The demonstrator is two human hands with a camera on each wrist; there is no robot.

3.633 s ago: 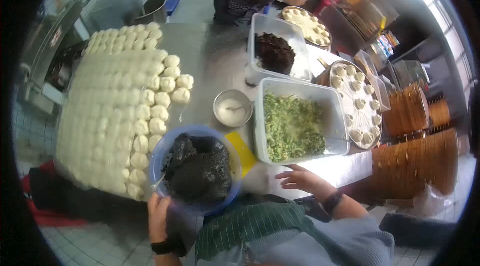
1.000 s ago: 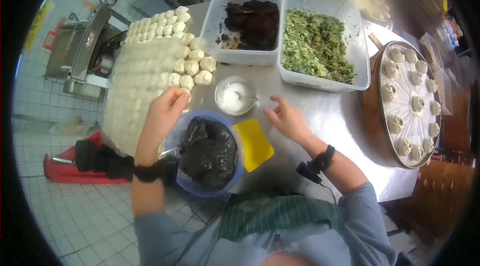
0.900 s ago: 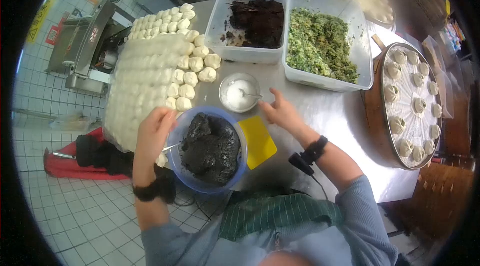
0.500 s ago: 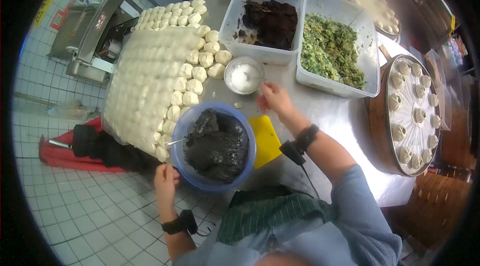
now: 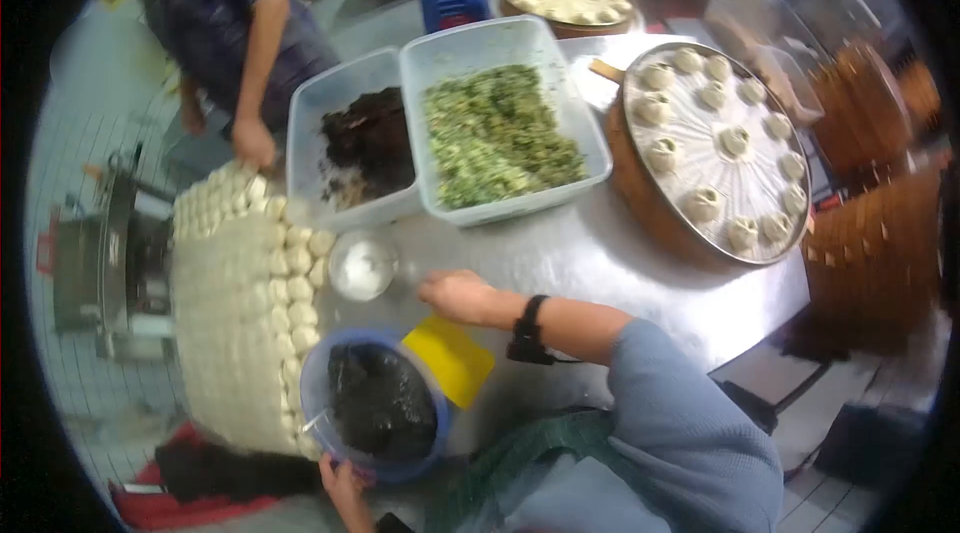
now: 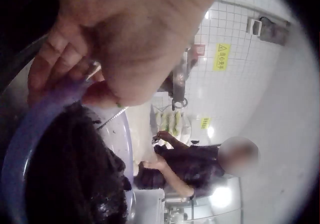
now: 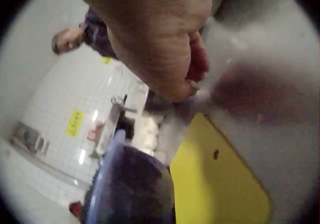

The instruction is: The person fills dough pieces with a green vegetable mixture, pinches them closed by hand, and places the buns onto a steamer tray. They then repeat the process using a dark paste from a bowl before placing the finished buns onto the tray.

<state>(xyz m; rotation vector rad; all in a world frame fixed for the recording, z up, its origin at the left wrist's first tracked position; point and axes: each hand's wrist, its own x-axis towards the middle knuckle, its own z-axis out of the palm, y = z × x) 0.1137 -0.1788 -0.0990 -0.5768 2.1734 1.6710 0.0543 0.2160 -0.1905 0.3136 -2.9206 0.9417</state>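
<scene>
A blue plastic bowl [image 5: 440,413] of shiny black paste [image 5: 385,408], a metal spoon [image 5: 314,421] at its left side, stands at the table's near edge. My left hand [image 5: 347,486] holds the bowl's near rim; in the left wrist view its fingers [image 6: 47,71] lie outside and the thumb inside. My right hand [image 5: 458,295], fingers curled together, is above the metal table [image 5: 540,243] just beyond a yellow scraper [image 5: 450,361]. A pale speck shows at its fingertips in the right wrist view, too blurred to name. Left of it sits a small bowl [image 5: 363,268] of white powder.
Rows of dough balls [image 5: 300,288], mostly under clear plastic [image 5: 225,323], line the left side. Tubs of dark filling [image 5: 310,148] and chopped greens [image 5: 595,168] stand at the back. Right is a steamer [image 5: 640,183] of filled buns. Another person [image 5: 265,43] stands at the back left.
My view has swung right. My left hand has come to the black paste bowl's near rim; my right hand has moved away from the small powder bowl. The other person shows farther left.
</scene>
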